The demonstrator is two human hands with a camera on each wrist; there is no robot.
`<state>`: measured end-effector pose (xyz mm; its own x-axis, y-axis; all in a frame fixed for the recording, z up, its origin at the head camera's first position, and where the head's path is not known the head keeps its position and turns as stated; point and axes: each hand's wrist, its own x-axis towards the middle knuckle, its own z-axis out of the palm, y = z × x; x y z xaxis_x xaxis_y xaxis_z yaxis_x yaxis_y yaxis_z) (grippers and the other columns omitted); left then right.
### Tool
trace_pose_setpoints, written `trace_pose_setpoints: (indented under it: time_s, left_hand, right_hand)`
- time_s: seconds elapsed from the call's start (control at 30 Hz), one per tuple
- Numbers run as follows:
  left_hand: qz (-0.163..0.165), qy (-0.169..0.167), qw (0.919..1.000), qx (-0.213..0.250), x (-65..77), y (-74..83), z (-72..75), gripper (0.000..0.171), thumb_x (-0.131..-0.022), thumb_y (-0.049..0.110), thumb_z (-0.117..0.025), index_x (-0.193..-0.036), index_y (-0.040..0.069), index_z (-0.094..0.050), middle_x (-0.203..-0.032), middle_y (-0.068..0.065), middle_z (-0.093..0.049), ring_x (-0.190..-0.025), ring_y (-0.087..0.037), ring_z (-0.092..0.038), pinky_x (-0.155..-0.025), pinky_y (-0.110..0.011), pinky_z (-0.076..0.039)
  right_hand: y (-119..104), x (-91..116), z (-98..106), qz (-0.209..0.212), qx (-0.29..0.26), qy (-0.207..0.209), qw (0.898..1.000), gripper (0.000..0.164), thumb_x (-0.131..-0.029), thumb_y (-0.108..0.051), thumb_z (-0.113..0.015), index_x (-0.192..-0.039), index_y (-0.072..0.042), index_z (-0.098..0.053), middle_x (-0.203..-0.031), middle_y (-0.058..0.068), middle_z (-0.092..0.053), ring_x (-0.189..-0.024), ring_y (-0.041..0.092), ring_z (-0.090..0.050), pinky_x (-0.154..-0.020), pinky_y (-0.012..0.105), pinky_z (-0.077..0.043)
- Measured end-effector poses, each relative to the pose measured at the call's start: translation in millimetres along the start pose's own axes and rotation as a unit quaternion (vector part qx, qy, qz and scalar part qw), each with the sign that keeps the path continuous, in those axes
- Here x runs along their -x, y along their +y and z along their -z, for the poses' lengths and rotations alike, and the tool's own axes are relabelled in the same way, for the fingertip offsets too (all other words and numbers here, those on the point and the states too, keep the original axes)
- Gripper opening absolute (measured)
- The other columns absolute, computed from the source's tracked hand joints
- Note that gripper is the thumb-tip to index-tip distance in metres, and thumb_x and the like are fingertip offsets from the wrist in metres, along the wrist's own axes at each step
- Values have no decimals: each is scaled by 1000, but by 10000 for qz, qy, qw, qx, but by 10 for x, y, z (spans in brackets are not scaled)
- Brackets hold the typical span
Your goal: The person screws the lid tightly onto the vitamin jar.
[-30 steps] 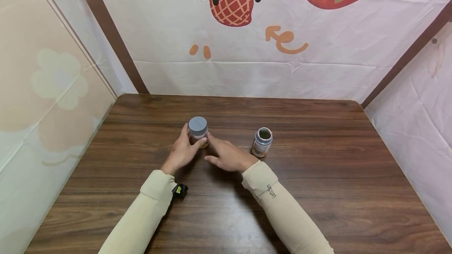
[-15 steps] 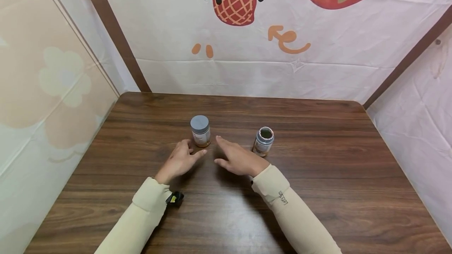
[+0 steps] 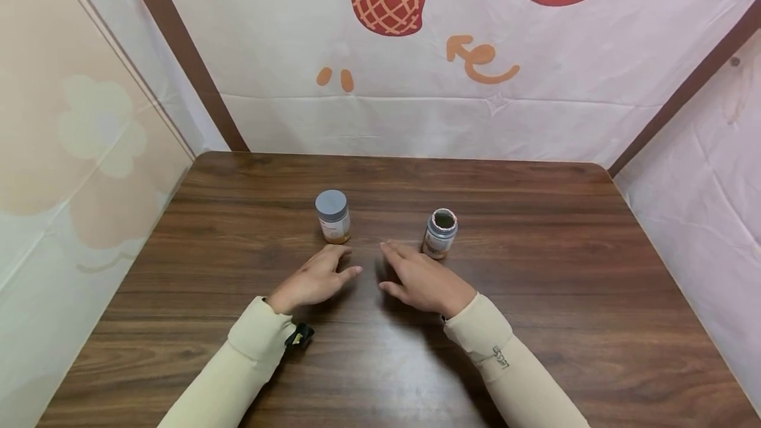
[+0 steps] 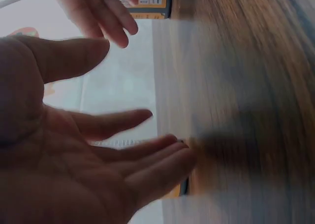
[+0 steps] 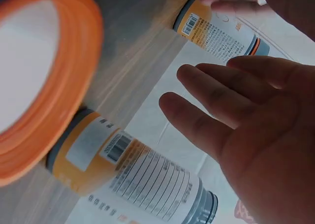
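A jar with a grey-blue lid [image 3: 333, 220] stands upright on the table, just beyond my left hand [image 3: 315, 279]. That hand's fingers are spread loosely and hold nothing. To the right, an open-topped jar [image 3: 438, 243] with a white and orange label stands upright, just beyond my right hand [image 3: 425, 279]. My right hand is likewise relaxed, fingers extended, and apart from both jars. In the right wrist view, an orange-rimmed round piece [image 5: 78, 76] with a white inside looms close to the camera; in the head view it is hidden.
Both jars stand on a dark wood-grain table [image 3: 535, 269]. A white printed cloth [image 3: 267, 51] hangs behind the table's far edge, with more cloth at either side. A small black device [image 3: 299, 335] sits at the left sleeve cuff.
My left hand has let go of the lidded jar and drawn back toward me. My right hand has moved away from that jar, to the right and nearer me.
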<state>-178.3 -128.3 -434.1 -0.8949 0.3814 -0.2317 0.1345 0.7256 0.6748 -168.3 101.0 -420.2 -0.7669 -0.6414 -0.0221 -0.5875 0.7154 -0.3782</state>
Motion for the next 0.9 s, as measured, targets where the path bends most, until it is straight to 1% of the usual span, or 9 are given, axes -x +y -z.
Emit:
trace_pose_setpoints:
  time_s: [0.13, 0.23, 0.4, 0.53, 0.67, 0.9]
  left_hand:
    - [-359, -265, 9990, 56, -48, 47, -19, 52, -105, 23, -52, -148, -4, -40, -153, -24, -36, -143, -38, -31, -112, -56, -28]
    - [-602, -349, 9975, 81, -101, 78, -50, 53, -106, 21, -51, -150, -4, -37, -155, -24, -33, -145, -38, -28, -113, -56, -26]
    - [-971, -306, 9947, 113, -212, 140, -93, 54, -105, 19, -53, -150, -5, -36, -155, -25, -32, -145, -38, -27, -115, -54, -24]
    - [-1201, -199, 9924, 159, -310, 209, -108, 55, -105, 21, -54, -150, -5, -36, -154, -24, -35, -144, -37, -29, -115, -54, -25]
    - [-1346, -93, 9906, 243, -406, 259, -141, 59, -103, 25, -58, -150, -3, -36, -153, -21, -38, -142, -34, -34, -113, -52, -29]
    - [-1422, -22, 9889, 440, -504, 337, -223, 65, -101, 28, -62, -153, 0, -34, -155, -18, -37, -143, -32, -33, -114, -50, -29]
  right_hand:
    - [21, 76, -24, 77, 38, 120, 9999, 67, -97, -28, -67, -147, 7, -40, -150, 23, -43, -136, 34, -44, -110, 45, -36]
    - [49, 132, -41, 173, 227, 231, 9993, 66, -96, -28, -69, -146, 7, -44, -147, 23, -46, -134, 34, -47, -109, 45, -38]
    - [95, 219, -64, 384, 543, 406, 9970, 64, -94, -29, -71, -141, 8, -49, -142, 24, -51, -130, 35, -51, -106, 48, -41]
    - [131, 293, -78, 416, 646, 510, 9957, 63, -93, -29, -73, -140, 8, -51, -139, 25, -53, -129, 36, -52, -104, 52, -41]
    - [171, 374, -77, 337, 663, 577, 9956, 64, -92, -30, -74, -139, 8, -52, -138, 24, -54, -128, 36, -52, -104, 54, -41]
    - [246, 499, -76, 254, 768, 654, 9946, 66, -89, -29, -78, -136, 9, -53, -136, 25, -56, -126, 36, -54, -101, 53, -43]
